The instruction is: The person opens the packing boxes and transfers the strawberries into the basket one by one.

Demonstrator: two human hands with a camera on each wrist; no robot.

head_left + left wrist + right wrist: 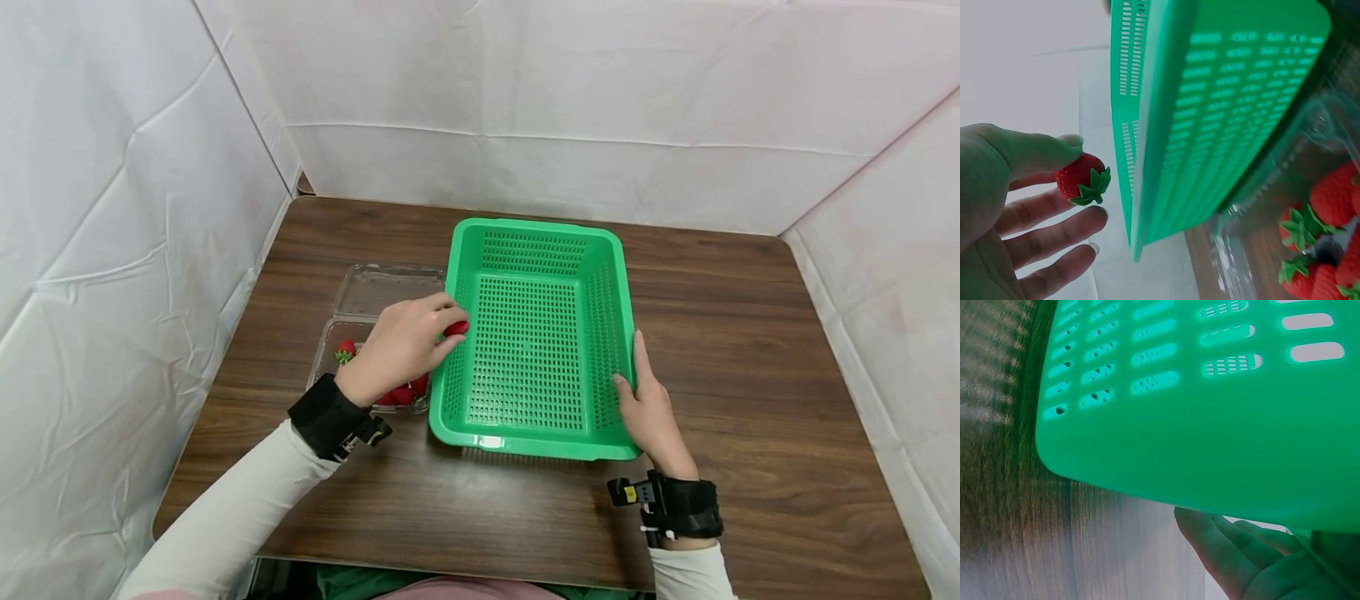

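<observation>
My left hand (pixel 405 340) pinches a red strawberry (pixel 1080 177) between thumb and index finger, its green leaf cap outward. The other left fingers spread loosely below it in the left wrist view. In the head view this hand is over the left rim of a green perforated basket (pixel 527 354), whose inside shows no fruit. At the basket's right rim my right hand (pixel 651 417) grips it, thumb over the inner side and fingers along the outer wall. Several more strawberries (pixel 1334 195) lie in a clear plastic box (pixel 321 358), partly hidden by my left wrist.
The box's hinged clear lid (pixel 390 287) lies open behind it, close to the basket's left side. Everything rests on a brown wooden table (pixel 750 367). White sheets (pixel 570 75) stand along its back and sides.
</observation>
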